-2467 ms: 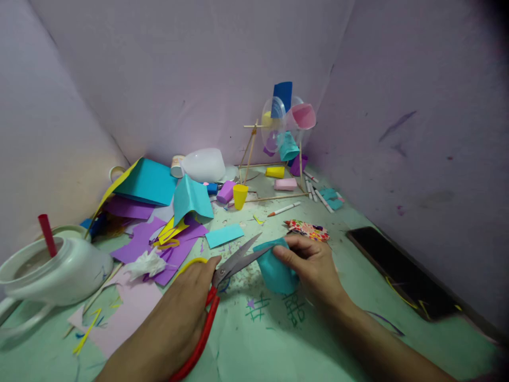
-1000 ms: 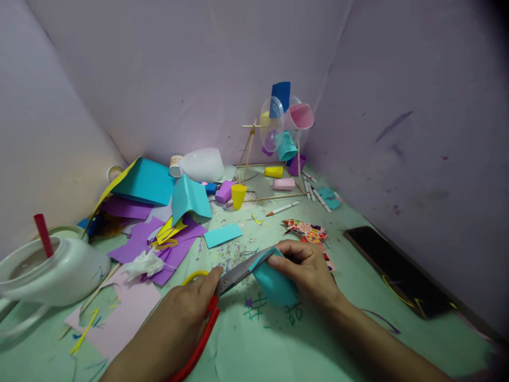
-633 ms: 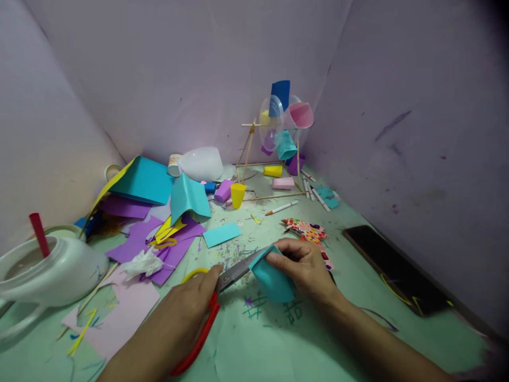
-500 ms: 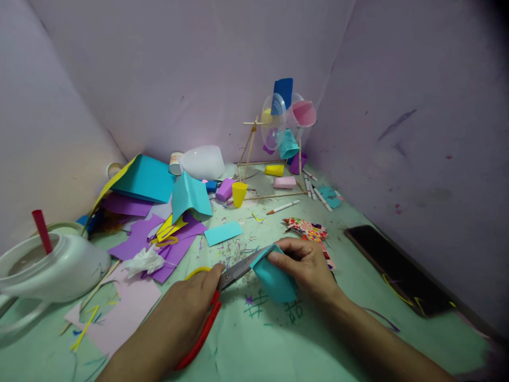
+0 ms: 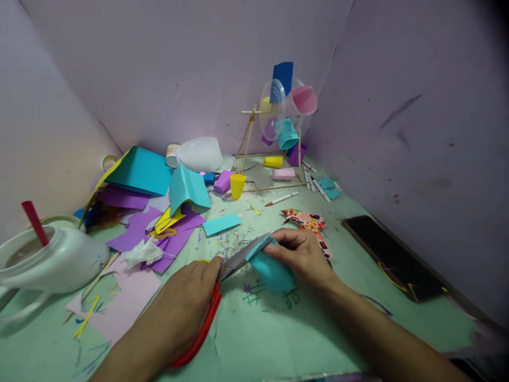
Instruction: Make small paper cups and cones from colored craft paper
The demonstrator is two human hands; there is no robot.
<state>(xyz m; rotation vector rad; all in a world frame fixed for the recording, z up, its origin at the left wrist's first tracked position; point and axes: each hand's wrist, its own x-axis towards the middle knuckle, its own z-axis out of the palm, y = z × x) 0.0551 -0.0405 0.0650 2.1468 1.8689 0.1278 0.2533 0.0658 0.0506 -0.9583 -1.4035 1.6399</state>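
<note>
My left hand [image 5: 186, 305] is closed around the red and yellow handles of a pair of scissors [image 5: 238, 260]. The scissor blades point up and right, at the upper edge of a turquoise piece of paper [image 5: 274, 270]. That paper hangs curved from my right hand [image 5: 300, 254], pinched between thumb and fingers. A thin strip of turquoise shows along the blades. Beyond the scissors, a flat turquoise paper rectangle [image 5: 221, 225] lies on the table. A floral-patterned item [image 5: 308, 218] sits just behind my right hand, partly hidden by it.
A stick frame [image 5: 249, 135] carrying a clear disc and coloured paper cups stands at the back. To the right lies a phone [image 5: 392, 257]. Coloured paper scraps [image 5: 137, 231] and a white pot [image 5: 75, 260] occupy the left. A marker [image 5: 282, 199] lies behind the hands.
The scissor blades are closer together along the paper's upper edge, with a narrow strip now showing beside them. The whole view has shifted slightly; both hands keep their hold.
</note>
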